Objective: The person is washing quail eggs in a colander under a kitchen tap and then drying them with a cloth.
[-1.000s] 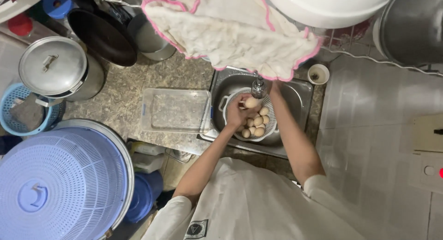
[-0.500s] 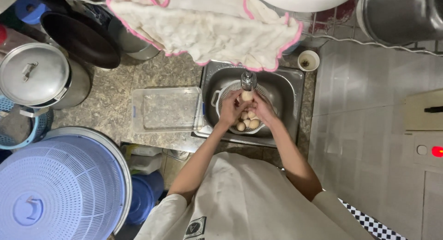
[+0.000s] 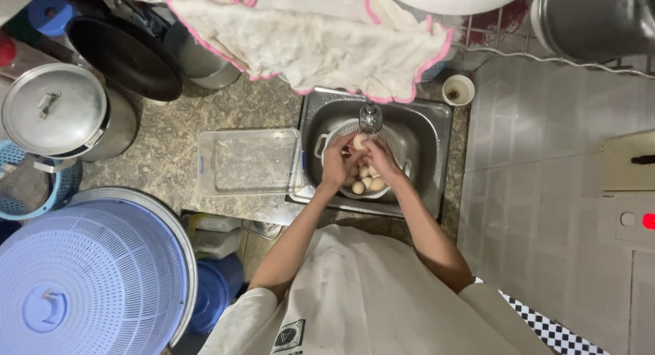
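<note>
Eggs (image 3: pixel 366 180), pale and round, sit in a white colander (image 3: pixel 399 145) inside the steel sink (image 3: pixel 437 133), upper centre of frame. Head view: both hands have come together under the faucet (image 3: pixel 370 116) since a second ago, when they were lower among the pile. Left hand (image 3: pixel 337 162) and right hand (image 3: pixel 382 158) are cupped narrow around one egg (image 3: pixel 359 142) between them, so rinsing looks under way. Clear plastic tray (image 3: pixel 249 160) sits just left of the sink; pink-edged cloth (image 3: pixel 307 34) hangs above.
</note>
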